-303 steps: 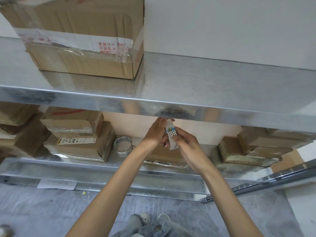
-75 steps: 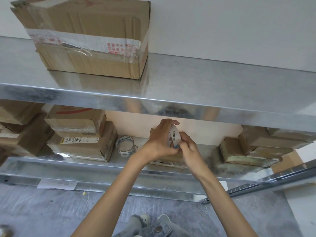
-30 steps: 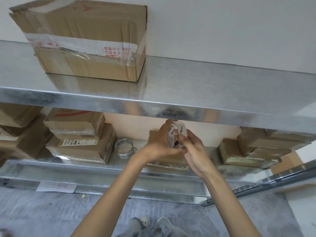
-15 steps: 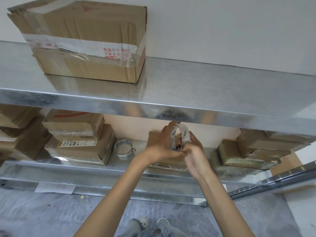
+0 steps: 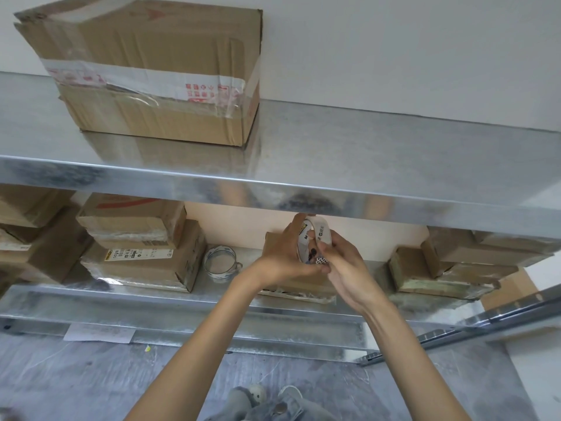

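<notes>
Two grips on one thing, head view only. The left grip [image 5: 282,259] wraps round a white tape roll [image 5: 318,235] from its left side, fingers curled over the top rim, so it is grasping the roll. The right grip [image 5: 346,268] comes in from the right and pinches at the roll's lower edge, where a small black-and-white dotted patch [image 5: 321,261] shows. I can't tell if that patch is the tape's loose end or a tab stuck on it. The roll is held on edge in the air, just under the front lip of the upper shelf [image 5: 394,165] and in front of the lower shelf [image 5: 212,299] opening. It touches nothing but the two grips.

Around: a big taped cardboard box [image 5: 158,74] sits on the upper shelf, left. On the lower shelf there is a stack of boxes [image 5: 139,244] at left, a second tape roll [image 5: 220,262] just beside that stack, a flat box [image 5: 300,290] behind the grips, and brown boxes [image 5: 449,268] at right. There is a paper slip [image 5: 98,333] on the shelf's front rail, and the person's shoes [image 5: 258,393] on the grey floor below.

Progress, my read: the roll is picked up and in hand, so that part is done. The step in hand looks like finding or lifting the tape end. No length of tape is drawn out and nothing is taped yet. Left to do: free the end, pull a strip, tear it off, apply it. Which box it goes on, no way to say from here.
</notes>
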Tool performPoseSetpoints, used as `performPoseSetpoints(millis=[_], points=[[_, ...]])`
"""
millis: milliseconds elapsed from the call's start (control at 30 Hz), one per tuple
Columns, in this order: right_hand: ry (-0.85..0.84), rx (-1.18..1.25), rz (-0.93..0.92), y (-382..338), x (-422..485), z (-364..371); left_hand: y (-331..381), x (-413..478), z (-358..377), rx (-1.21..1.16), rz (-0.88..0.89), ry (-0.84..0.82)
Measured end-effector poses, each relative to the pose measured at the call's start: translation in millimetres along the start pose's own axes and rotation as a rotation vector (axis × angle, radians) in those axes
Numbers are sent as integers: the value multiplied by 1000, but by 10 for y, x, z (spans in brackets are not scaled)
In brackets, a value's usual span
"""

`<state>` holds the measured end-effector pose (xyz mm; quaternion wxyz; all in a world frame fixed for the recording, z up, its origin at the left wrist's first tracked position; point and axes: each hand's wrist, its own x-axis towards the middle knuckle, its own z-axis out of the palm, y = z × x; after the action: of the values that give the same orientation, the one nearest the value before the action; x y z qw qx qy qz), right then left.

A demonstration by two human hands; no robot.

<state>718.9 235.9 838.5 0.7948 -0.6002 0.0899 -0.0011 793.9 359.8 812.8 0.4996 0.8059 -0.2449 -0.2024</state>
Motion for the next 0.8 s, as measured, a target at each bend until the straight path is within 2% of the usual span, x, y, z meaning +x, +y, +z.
performPoseSetpoints(millis=[300, 467, 600, 800], points=[[-18, 34, 14, -16, -4, 13, 12, 15, 3, -19, -12, -4], [34, 92, 34, 12, -4, 48, -34, 28, 20, 17, -5, -17], [163, -13, -4, 58, -14, 89, -33, 37, 50, 70, 11, -9], [15, 0, -54, 2, -8, 28, -46, 39, -6, -56, 1, -15]])
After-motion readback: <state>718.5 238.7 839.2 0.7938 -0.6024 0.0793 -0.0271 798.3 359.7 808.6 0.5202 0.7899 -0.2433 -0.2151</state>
